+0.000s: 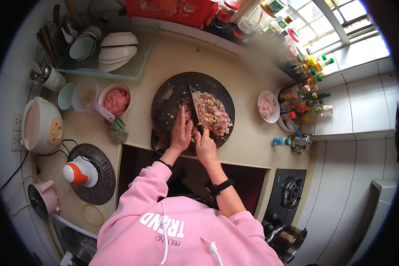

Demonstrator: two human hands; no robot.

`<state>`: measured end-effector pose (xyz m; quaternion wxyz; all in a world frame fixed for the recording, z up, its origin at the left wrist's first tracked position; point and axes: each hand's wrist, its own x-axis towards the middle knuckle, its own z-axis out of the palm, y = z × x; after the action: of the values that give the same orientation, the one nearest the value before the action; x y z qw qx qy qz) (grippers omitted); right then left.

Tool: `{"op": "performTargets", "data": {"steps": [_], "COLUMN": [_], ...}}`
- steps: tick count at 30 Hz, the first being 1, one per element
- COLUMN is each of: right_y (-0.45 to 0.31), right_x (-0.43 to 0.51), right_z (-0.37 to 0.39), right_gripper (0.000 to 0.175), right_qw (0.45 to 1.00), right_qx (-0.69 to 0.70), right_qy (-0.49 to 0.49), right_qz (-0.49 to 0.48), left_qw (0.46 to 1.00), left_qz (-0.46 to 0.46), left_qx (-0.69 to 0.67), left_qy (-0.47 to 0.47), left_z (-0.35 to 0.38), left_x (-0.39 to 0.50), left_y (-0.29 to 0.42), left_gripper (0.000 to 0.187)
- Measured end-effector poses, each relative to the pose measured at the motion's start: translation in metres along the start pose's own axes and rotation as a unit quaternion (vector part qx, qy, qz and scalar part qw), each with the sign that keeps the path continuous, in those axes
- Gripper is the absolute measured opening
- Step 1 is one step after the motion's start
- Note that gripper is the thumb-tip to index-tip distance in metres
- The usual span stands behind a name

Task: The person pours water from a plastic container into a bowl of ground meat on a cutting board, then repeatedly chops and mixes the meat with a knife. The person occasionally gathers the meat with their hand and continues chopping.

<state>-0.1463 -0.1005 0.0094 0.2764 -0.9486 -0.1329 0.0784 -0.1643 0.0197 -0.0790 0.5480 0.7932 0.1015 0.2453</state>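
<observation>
My right hand (205, 146) grips the dark handle of a kitchen knife (193, 105), whose blade stands on edge and points away from me. To the right of the blade lies a mound of minced meat (213, 114) mixed with pale and green bits. My left hand (182, 131) is flat with its fingers stretched out, left of the blade. Its fingertips touch a little of the mince, and it holds nothing that I can see. Under everything is a round dark chopping board (164, 109), with scraps scattered over its left side.
At left are a bowl of minced meat (116, 101), a lilac strainer-like cup (85, 96), a green scrubber (115, 129) and a rice cooker (41, 124). A plate of pale meat pieces (268, 106) and several bottles (306, 96) stand right. A gas hob (284, 196) sits lower right.
</observation>
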Motion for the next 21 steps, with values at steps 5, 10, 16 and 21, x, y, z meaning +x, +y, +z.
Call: {"op": "performTargets", "data": {"steps": [5, 10, 16, 21], "right_y": [0.0024, 0.002, -0.0012, 0.0017], "right_x": [0.0009, 0.0035, 0.0025, -0.0052], "right_z": [-0.0013, -0.0033, -0.0039, 0.0016], "right_gripper": [0.034, 0.033, 0.034, 0.031], "right_qw": [0.999, 0.999, 0.999, 0.993], "right_qx": [0.032, 0.023, -0.015, 0.114], "right_qy": [-0.029, -0.033, -0.037, 0.024], "right_qz": [0.014, 0.015, 0.012, 0.019], "left_qw": [1.0, 1.0, 0.999, 1.0], "left_qz": [-0.011, -0.024, -0.031, -0.001], "left_qx": [0.005, 0.005, -0.044, 0.017], "left_qy": [-0.01, 0.0, -0.007, -0.001], "left_z": [-0.0007, -0.002, -0.0026, -0.0024], "left_x": [-0.002, -0.0039, -0.0043, -0.0033], "left_y": [0.0014, 0.0028, 0.0016, 0.0023], "left_gripper": [0.064, 0.063, 0.064, 0.067]}}
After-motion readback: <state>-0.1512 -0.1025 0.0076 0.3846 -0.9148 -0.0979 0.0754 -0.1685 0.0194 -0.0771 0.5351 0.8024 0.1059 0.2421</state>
